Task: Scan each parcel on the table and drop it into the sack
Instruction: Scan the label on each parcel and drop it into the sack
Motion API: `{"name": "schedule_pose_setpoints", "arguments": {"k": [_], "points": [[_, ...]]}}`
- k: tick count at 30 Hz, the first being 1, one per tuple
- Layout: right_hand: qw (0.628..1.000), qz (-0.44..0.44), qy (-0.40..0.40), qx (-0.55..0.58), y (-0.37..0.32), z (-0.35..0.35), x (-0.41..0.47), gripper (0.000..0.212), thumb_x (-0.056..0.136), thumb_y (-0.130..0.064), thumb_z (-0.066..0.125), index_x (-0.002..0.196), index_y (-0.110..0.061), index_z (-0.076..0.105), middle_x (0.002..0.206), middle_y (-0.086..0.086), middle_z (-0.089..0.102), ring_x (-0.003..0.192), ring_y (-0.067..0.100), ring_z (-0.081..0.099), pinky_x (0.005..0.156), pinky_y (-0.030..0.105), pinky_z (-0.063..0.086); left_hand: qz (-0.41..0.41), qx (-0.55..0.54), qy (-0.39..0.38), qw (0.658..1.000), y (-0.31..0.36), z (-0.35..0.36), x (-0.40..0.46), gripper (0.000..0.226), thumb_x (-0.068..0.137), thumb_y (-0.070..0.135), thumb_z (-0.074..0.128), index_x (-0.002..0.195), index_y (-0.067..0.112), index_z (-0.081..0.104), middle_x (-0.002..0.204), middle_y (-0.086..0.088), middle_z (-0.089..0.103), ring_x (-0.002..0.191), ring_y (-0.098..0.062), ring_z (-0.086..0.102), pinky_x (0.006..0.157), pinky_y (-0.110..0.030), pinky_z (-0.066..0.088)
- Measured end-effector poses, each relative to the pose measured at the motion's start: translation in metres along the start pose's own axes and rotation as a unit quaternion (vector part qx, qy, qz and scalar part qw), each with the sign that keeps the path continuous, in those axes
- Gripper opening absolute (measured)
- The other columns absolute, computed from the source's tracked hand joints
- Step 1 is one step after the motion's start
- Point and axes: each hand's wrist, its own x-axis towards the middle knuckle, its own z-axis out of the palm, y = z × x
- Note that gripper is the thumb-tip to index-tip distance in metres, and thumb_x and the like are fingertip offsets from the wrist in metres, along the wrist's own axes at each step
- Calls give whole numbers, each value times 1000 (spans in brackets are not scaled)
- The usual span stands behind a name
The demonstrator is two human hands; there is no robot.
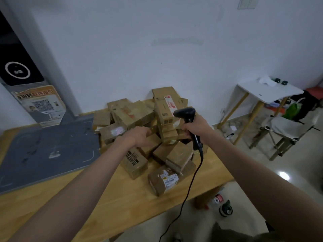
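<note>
Grey mat (47,151): lies flat on the left part of the bench (108,203), beside the pile; nothing stacked on it.
Left hand (138,135): reaches over the pile with fingers extended and loose, holding nothing; it hovers at or just touching the boxes beneath, contact cannot be confirmed.
Parcel pile (148,130): many brown cardboard parcels heaped loosely at the bench's far middle, against the wall; several lean on each other.
Tall carton (164,109): stands on top at the back, tilted.
Labelled parcel (162,179): lies nearest the front edge, barcode label facing up.
Right hand (194,126): fingers wrapped round the handle of the scanner (187,117), head pointing left toward the pile.
Scanner cable (190,186): hangs from the handle, crosses the bench edge and drops to the floor.
Sack: not in view; its position cannot be stated.
Risk, pile: pulling a lower box could topple the tilted carton onto neighbours or off the bench.
Risk, cable: slack could snag front parcels and drag them over the edge.
Risk, scan: labels facing down or away would not read until the parcel is turned.
</note>
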Motion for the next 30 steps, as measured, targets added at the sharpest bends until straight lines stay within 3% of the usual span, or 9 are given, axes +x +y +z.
{"name": "schedule_pose_setpoints", "arguments": {"k": [3,6,9,14,17,21,26,30], "points": [[1000,-8,10,-8,-6,-7,29,20,92,-1,62,112,0,62,77,12,63,64,22,62,70,37,59,1,-5,-2,1000,6,-6,23,72,86,48,69,147,20,41,142,-3,52,122,-22,54,99,-38,50],[999,-11,23,-28,-11,-14,62,25,90,-5,65,114,-4,61,95,15,67,81,29,68,78,44,62,-9,-32,-2,999,11,-9,48,71,86,47,69,144,19,43,141,-3,52,121,-20,54,98,-36,49],[998,-14,28,-52,-17,-21,93,31,87,-7,65,117,-5,62,103,13,66,95,28,65,70,35,54,-25,-66,0,998,18,-14,73,72,85,48,71,144,16,43,141,-4,53,121,-21,55,100,-37,49],[999,4,-18,-42,-17,-27,144,16,84,-5,68,99,-8,67,107,18,67,105,35,63,95,49,54,-46,-130,-20,990,31,-21,111,77,85,40,73,148,12,38,146,-6,48,130,-23,49,102,-32,44],[998,15,-46,-28,-15,-25,167,13,86,-2,66,92,-13,64,96,10,64,99,29,61,92,44,53,-57,-175,-28,983,34,-23,132,82,83,39,76,149,12,36,150,-8,44,134,-24,45,109,-34,41],[997,19,-71,-28,-8,-20,191,13,87,-1,65,90,-14,63,87,8,63,84,23,60,71,34,49,-50,-230,-26,971,39,-20,153,63,82,34,78,138,20,51,143,-3,53,130,-22,49,109,-35,41],[996,23,-85,-12,-2,-15,205,15,88,-1,66,87,-16,63,86,4,64,83,20,60,65,31,48,-50,-314,-11,948,47,-15,166,54,82,28,78,131,24,56,137,-1,58,126,-19,51,109,-35,41],[998,6,-63,0,3,-14,205,12,89,-2,66,82,-12,63,81,4,63,84,23,60,67,31,48,-56,-369,6,928,44,-12,167,40,79,27,81,110,37,57,131,3,61,125,-17,53,110,-38,41]]}}
